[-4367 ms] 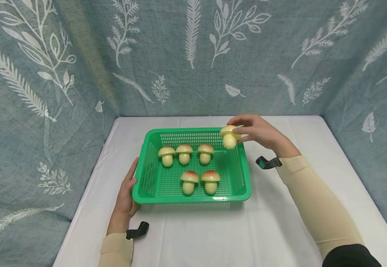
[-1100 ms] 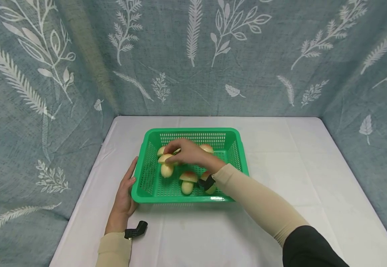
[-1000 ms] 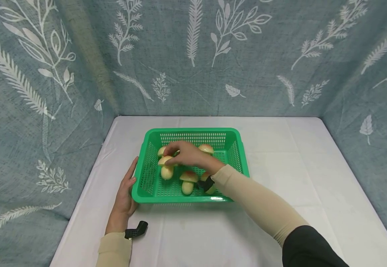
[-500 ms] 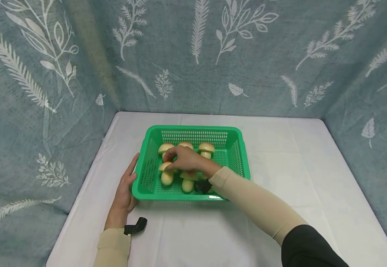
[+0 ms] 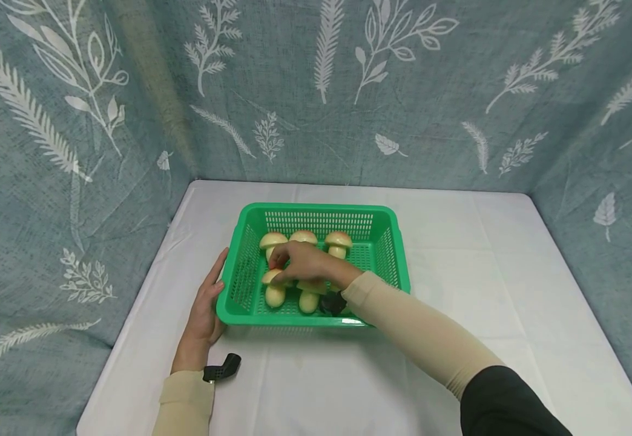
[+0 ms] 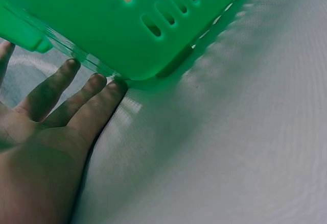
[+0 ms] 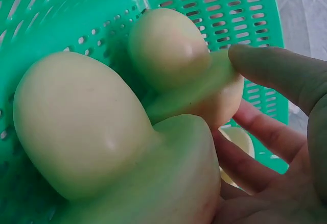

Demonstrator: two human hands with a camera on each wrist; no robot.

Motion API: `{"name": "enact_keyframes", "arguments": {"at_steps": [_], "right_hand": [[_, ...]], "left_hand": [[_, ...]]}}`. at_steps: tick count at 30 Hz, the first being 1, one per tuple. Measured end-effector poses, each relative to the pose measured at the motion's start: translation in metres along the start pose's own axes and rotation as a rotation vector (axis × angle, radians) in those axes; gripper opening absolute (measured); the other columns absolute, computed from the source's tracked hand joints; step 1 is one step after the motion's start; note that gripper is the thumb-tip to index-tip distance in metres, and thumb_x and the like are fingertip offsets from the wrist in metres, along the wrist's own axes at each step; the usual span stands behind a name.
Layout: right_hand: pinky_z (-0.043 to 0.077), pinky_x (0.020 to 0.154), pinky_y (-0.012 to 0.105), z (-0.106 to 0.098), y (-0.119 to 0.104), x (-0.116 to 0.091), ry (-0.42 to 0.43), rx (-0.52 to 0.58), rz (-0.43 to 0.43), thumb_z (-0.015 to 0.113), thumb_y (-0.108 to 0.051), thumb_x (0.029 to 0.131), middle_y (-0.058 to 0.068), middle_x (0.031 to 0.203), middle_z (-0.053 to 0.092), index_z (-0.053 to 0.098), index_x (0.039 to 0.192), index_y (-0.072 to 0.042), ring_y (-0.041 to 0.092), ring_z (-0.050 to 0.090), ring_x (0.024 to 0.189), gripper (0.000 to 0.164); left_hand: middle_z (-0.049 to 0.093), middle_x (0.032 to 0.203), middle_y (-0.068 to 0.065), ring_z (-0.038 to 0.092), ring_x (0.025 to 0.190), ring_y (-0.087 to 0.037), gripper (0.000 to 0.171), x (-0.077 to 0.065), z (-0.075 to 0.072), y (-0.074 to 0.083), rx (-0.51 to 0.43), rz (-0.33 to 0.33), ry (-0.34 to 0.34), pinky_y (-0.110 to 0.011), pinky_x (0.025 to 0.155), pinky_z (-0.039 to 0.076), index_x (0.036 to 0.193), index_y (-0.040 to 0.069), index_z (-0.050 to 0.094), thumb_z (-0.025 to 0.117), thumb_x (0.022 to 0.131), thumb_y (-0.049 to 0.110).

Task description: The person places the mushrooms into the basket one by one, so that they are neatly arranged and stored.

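My right hand pinches a toy mushroom by its cap, between thumb and fingers, low in the front left of the green basket. In the right wrist view the thumb presses the rim of that pale mushroom, and another mushroom looms closer to the camera. My left hand lies along the basket's left wall; in the left wrist view its straight fingers touch the basket's lower edge.
Three mushrooms form the back row: left, middle and right. One mushroom stands at front beside the pinched one; another is mostly hidden under my right wrist. White cloth covers the table, with a patterned curtain behind.
The right hand carried its mushroom from above the basket's back right corner leftward, then down and toward the front row. The left hand keeps its place. The head view has tilted slightly.
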State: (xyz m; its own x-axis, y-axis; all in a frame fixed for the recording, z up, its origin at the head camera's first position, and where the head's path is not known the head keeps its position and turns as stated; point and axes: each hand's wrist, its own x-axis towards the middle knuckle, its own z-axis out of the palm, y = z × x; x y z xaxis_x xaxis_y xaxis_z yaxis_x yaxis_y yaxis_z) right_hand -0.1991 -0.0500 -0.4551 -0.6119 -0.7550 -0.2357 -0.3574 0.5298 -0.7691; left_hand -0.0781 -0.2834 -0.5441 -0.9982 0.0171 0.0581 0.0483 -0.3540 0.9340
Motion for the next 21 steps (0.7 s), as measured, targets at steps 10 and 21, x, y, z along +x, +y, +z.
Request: {"name": "enact_keyframes", "arguments": {"at_steps": [10,21], "right_hand": [[0.055,0.091,0.027,-0.0006,-0.0007,-0.0021,-0.026,0.010,-0.019,0.086,-0.017,0.096,0.003,0.115,0.075,0.077,0.118,-0.012,0.016,0.068,0.109,0.025],[0.055,0.091,0.029,-0.0036,-0.0033,-0.0033,-0.034,-0.002,-0.023,0.085,-0.022,0.097,0.003,0.115,0.075,0.078,0.123,-0.011,0.016,0.068,0.109,0.028]], "left_hand": [[0.032,0.174,-0.005,0.055,0.142,-0.018,0.071,-0.0001,-0.0002,-0.0001,0.016,0.003,-0.002,-0.031,0.105,0.055,0.175,0.024,0.025,0.042,0.106,0.023],[0.034,0.173,-0.004,0.054,0.144,-0.016,0.071,0.0004,0.0010,-0.0013,0.008,0.012,0.001,-0.032,0.106,0.054,0.175,0.024,0.025,0.041,0.106,0.023]]}}
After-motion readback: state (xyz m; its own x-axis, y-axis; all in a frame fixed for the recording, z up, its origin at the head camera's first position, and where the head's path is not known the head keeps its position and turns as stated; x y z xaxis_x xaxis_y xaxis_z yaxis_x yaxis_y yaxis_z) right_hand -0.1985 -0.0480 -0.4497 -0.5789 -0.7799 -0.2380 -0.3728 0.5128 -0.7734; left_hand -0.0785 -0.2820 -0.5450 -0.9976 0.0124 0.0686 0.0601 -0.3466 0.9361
